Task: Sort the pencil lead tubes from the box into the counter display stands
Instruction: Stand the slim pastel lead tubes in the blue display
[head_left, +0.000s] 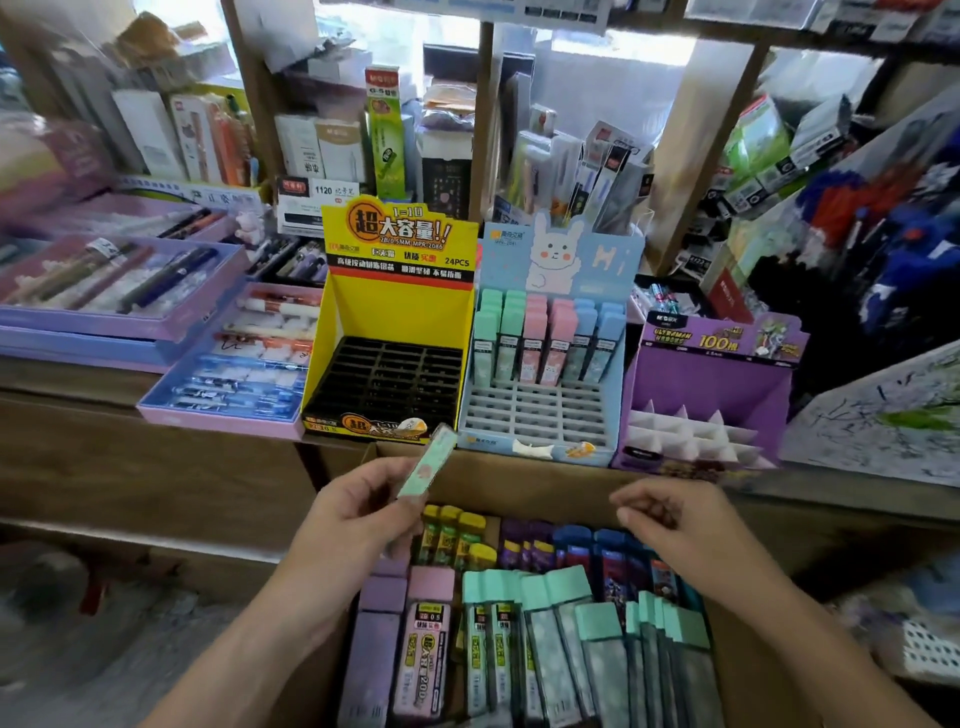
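Observation:
My left hand (353, 512) pinches a mint-green lead tube (427, 462), tilted up over the far left of the cardboard box (540, 475). My right hand (670, 512) hovers over the box with fingers loosely curled and holds nothing. The box holds several tubes: green (566, 639), pink (423, 644), lilac (371, 660), yellow-capped (449, 535) and dark blue (587, 551). On the counter stand three displays: a yellow stand (395, 322) with an empty black grid, a light blue bunny stand (545, 364) with green, pink and blue tubes in its back rows, and a purple stand (711, 384) with white dividers.
Lilac trays of pens (234, 364) lie on the counter to the left of the yellow stand. Shelves packed with stationery boxes (332, 145) rise behind the displays. A patterned board (883, 410) leans at the right. A white basket (930, 649) sits low at the right edge.

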